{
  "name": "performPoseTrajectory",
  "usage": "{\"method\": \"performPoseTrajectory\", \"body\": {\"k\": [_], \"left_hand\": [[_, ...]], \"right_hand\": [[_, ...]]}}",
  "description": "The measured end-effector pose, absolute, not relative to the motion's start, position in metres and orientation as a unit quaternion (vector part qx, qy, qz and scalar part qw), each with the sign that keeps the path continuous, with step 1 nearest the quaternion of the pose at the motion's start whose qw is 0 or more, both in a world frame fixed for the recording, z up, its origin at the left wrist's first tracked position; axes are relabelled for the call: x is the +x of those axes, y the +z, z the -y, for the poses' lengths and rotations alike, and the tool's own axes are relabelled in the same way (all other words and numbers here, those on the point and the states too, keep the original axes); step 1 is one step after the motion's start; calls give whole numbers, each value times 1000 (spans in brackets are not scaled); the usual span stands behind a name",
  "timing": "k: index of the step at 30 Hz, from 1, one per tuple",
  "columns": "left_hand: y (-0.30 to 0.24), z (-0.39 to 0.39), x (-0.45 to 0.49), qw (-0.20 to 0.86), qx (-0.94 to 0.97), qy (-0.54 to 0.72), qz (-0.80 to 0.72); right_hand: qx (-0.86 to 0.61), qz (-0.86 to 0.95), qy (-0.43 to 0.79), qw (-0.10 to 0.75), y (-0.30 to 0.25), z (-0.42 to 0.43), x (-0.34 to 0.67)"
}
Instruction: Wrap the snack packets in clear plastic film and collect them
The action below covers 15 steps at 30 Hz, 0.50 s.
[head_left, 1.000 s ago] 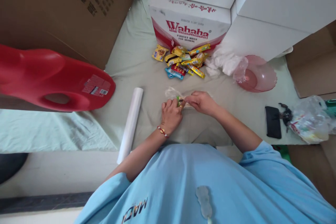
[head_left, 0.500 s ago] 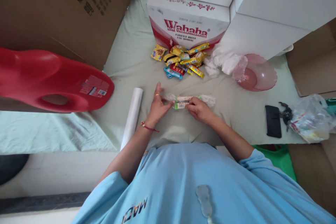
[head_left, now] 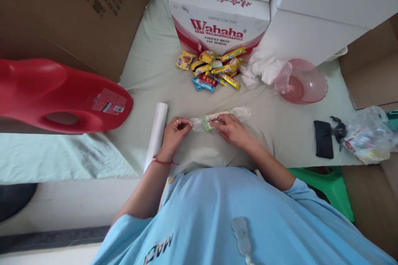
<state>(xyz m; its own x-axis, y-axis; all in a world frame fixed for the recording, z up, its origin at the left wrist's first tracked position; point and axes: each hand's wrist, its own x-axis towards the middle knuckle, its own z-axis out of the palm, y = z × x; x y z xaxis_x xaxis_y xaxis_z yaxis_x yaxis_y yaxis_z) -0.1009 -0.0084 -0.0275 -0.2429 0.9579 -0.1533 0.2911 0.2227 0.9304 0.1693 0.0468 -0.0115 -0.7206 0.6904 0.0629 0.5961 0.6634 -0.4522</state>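
Note:
In the head view a long snack in a clear plastic wrapper (head_left: 207,121), with green bands and a printed label, lies across the cloth in front of me. My left hand (head_left: 178,132) pinches the clear left end of the wrapper between thumb and fingers. My right hand (head_left: 231,129) is closed on the wrapper's middle, covering part of the label. The wrapper's crumpled right end sticks out past my right hand. Beside my left forearm lies a white roll (head_left: 157,132).
A pile of small snack packets (head_left: 214,68) lies before the Wahaba carton (head_left: 217,25). A pink bowl (head_left: 311,87) with white plastic bags (head_left: 264,66) stands at right, near a black phone (head_left: 323,138). A red jug (head_left: 77,91) lies at left by a cardboard box (head_left: 71,20).
My left hand has moved down and left, and its spread fingers have closed on the wrapper's left end. The wrapper now slants, right end higher. My right hand stays on it.

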Motion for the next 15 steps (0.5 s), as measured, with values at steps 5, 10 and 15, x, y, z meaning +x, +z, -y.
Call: {"method": "performPoseTrajectory", "body": {"k": [5,10,15], "left_hand": [[-12,7,-84,471,371,480,-640],[1,1,-60,454,341,434,-699],[8,-10,-46,399,416,422,-699]], "right_hand": [[-373,906,183,79,-3,-41,166],[-376,912,148,68,-4,-36,166],[-375,915,132,72,-8,-30,166]]}}
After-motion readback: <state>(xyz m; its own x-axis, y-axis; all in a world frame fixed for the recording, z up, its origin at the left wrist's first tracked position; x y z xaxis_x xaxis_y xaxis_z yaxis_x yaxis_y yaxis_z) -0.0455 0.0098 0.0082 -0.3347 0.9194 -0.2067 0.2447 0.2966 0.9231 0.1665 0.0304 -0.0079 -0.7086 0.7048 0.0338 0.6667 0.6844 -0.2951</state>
